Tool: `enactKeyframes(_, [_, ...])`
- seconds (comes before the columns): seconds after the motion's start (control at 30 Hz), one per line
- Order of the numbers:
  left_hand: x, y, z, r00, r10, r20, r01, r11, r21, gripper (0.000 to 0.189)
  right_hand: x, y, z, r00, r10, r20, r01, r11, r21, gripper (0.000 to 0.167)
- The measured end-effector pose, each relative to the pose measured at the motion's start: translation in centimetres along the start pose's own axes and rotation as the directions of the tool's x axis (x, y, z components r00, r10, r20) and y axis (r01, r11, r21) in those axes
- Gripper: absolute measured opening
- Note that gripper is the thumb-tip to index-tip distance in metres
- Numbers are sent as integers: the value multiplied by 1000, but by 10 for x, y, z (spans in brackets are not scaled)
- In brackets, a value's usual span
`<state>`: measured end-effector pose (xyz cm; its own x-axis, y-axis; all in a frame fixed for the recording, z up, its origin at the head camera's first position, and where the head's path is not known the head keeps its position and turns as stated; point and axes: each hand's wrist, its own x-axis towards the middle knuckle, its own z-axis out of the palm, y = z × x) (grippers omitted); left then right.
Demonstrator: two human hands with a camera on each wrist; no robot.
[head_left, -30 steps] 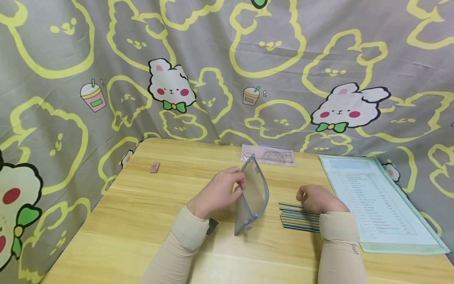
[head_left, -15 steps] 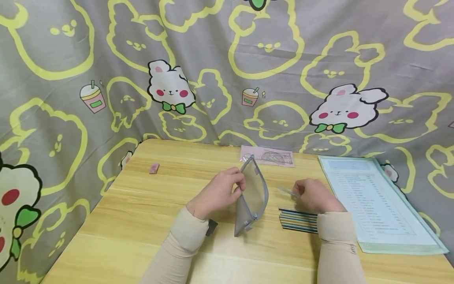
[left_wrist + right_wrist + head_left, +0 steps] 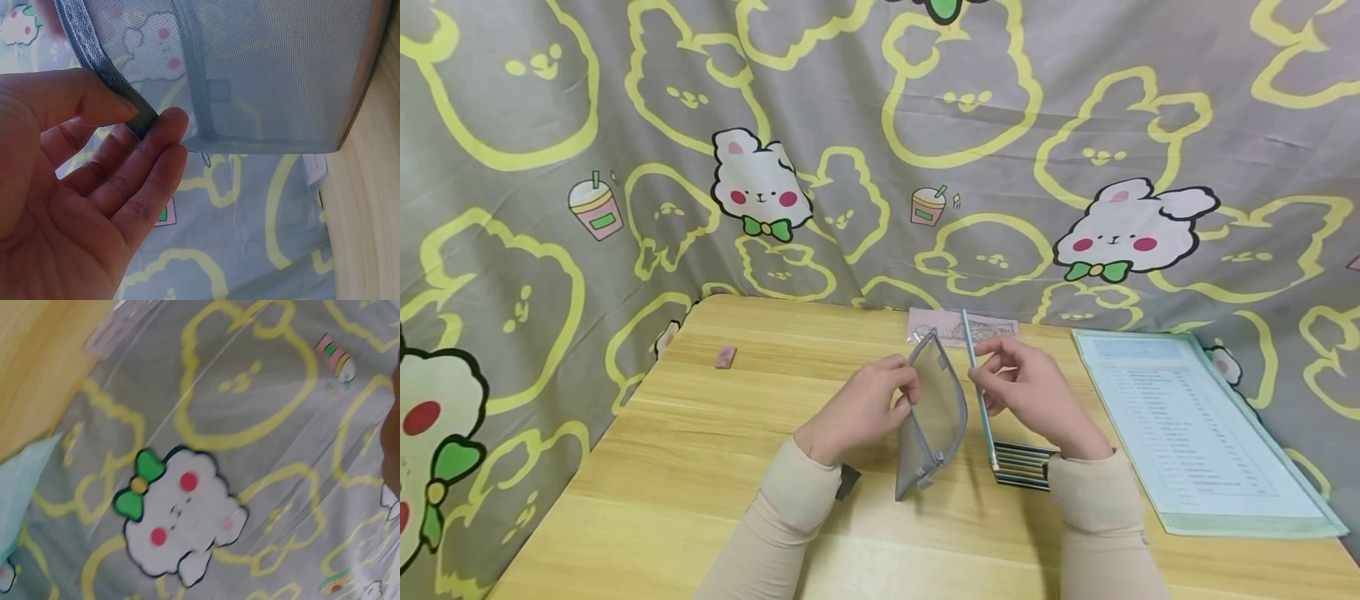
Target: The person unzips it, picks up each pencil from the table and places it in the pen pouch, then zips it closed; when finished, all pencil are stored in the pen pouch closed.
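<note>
My left hand point(image 3: 865, 404) pinches the zippered rim of a grey mesh pouch point(image 3: 936, 408), which stands on edge with its mouth gaping to the right. In the left wrist view, thumb and fingers grip the zipper edge, and the mesh point(image 3: 281, 81) is see-through. Just right of that mouth, my right hand point(image 3: 1033, 396) pinches a light-blue pencil point(image 3: 984, 408) near its middle, steeply tilted, pale tip down. Several more pencils point(image 3: 1022, 467) lie side by side on the table under the right wrist, partly covered by it. The right wrist view catches only a sliver of hand point(image 3: 390, 437).
A pink eraser point(image 3: 725, 357) lies at the back left of the wooden table point(image 3: 662, 467). Along the back edge is a flat pinkish packet point(image 3: 936, 323). Printed sheets in a pale green folder point(image 3: 1195, 417) cover the right side. A patterned curtain point(image 3: 850, 108) hangs behind.
My right hand has picked the light-blue pencil off the row, raised it and turned it steeply upright, moving left to the pouch. The left hand and pouch have stayed in place.
</note>
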<state>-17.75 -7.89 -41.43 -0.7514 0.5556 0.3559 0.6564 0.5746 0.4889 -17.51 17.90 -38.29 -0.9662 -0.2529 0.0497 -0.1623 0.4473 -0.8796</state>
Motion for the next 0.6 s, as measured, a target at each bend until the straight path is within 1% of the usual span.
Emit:
enactKeyframes(0.13, [0,1,-1,1000,-5,4,5,1000,-6,17,3,-5,12,997,51,65,-48,998,-49,35])
enactKeyframes(0.27, [0,1,-1,1000,-2,4,2,1000,-9,18,5,-8,24,990,105,97,-98,992,-79,38])
enactKeyframes(0.4, [1,0,-2,1000,4,6,-4,1000,-11,18,9,-9,33,987,135,89,-129,989,-70,42])
enactKeyframes(0.6, [1,1,-1,1000,-6,21,6,1000,-4,18,13,-8,42,987,155,49,-152,987,-56,37])
